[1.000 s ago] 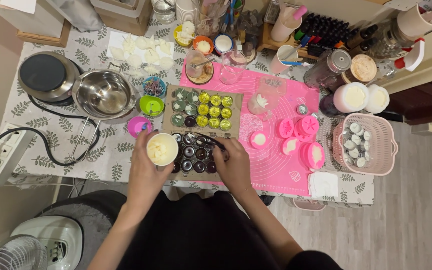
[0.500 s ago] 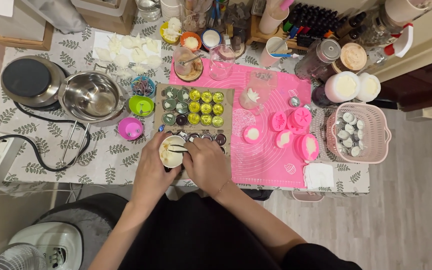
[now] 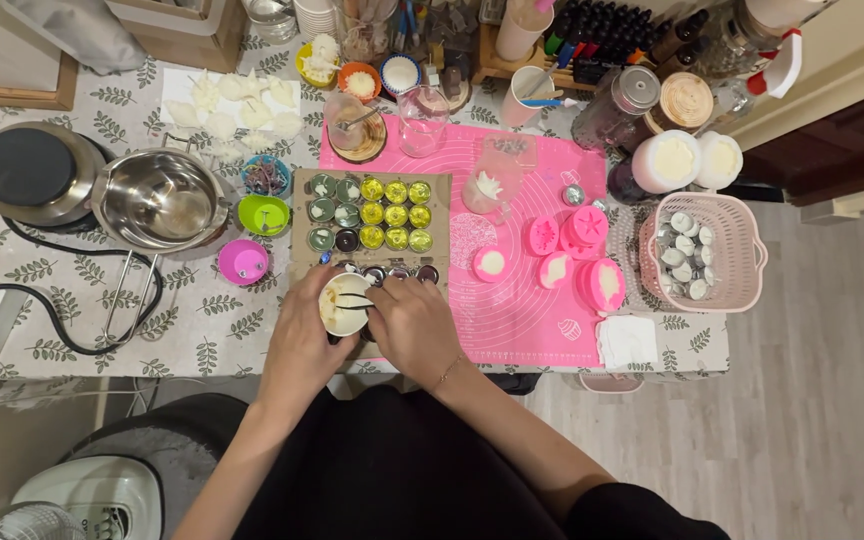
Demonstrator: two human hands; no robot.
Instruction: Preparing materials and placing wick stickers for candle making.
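My left hand [image 3: 299, 340] holds a small white cup [image 3: 342, 304] of pale wax pieces just above the near edge of the table. My right hand [image 3: 414, 330] grips thin black tweezers [image 3: 354, 301] whose tips reach into that cup. Right behind the hands lies a brown cardboard sheet [image 3: 302, 214] carrying rows of small round tins [image 3: 371, 213], green and yellow at the back, dark ones [image 3: 399, 272] near my fingers.
A pink silicone mat [image 3: 532, 320] holds pink moulds [image 3: 584, 228] and a glass cup. A steel pot [image 3: 159, 198] and hotplate [image 3: 24, 170] sit at left, a pink basket [image 3: 742, 250] of tins at right. Jars, bottles and cups crowd the back edge.
My right hand moved from the dark tins to the white cup and put the tweezers into it. The cup dropped slightly toward me; the view has shifted.
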